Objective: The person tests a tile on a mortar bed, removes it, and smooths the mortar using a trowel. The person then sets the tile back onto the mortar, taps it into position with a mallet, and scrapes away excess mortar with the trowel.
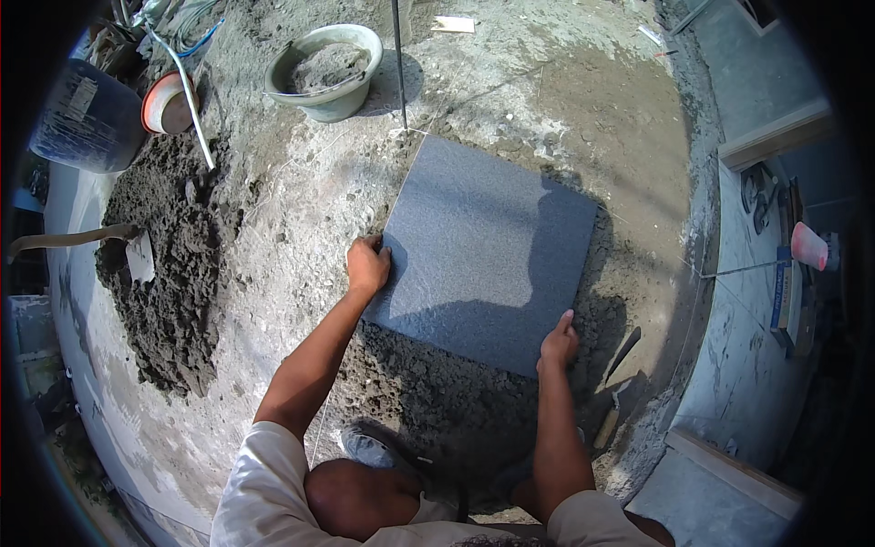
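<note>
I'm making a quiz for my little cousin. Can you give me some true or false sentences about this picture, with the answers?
1. The bare left hand grips the flat, square, grey tile. True.
2. The metal trowel with a tan handle lies to the right of the tile. True.
3. The bare right hand holds the trowel. False: it holds the tile's right edge.
4. The round, pale-green, plastic-looking basin is upside down. False: it stands upright.
</note>
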`<act>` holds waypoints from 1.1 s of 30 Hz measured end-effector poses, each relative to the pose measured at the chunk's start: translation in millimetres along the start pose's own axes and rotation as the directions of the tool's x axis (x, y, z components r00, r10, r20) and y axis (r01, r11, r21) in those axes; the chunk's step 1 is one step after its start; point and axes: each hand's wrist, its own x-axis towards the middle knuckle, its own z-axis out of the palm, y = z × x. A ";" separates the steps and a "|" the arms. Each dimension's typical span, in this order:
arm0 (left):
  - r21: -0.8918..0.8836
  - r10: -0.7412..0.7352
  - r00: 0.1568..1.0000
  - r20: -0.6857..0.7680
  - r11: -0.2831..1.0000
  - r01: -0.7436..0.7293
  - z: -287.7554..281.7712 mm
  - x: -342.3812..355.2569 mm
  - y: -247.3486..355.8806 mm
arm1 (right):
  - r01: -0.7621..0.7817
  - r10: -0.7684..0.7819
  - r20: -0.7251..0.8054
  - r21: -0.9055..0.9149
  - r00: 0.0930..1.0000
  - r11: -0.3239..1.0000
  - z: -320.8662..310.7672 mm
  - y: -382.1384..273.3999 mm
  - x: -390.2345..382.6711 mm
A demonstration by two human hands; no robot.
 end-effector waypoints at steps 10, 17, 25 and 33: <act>0.128 0.093 0.995 -0.040 0.988 -0.087 -7.3 -5.7 10.1 | 0.125 -0.130 -0.057 -0.093 0.990 0.988 8.7 19.0 4.5; 0.327 0.152 0.985 0.084 0.929 -0.172 -15.2 -36.1 29.3 | 0.312 -0.297 0.099 -0.387 0.950 0.868 -10.2 32.5 23.8; 0.378 0.239 0.967 0.085 0.890 -0.254 -18.8 -44.0 31.2 | 0.422 -0.423 0.078 -0.352 0.903 0.836 -18.3 16.5 0.6; 0.448 0.253 0.943 0.215 0.833 -0.325 -21.0 -44.0 34.3 | 0.378 -0.389 0.043 -0.357 0.920 0.854 -26.4 7.8 -3.4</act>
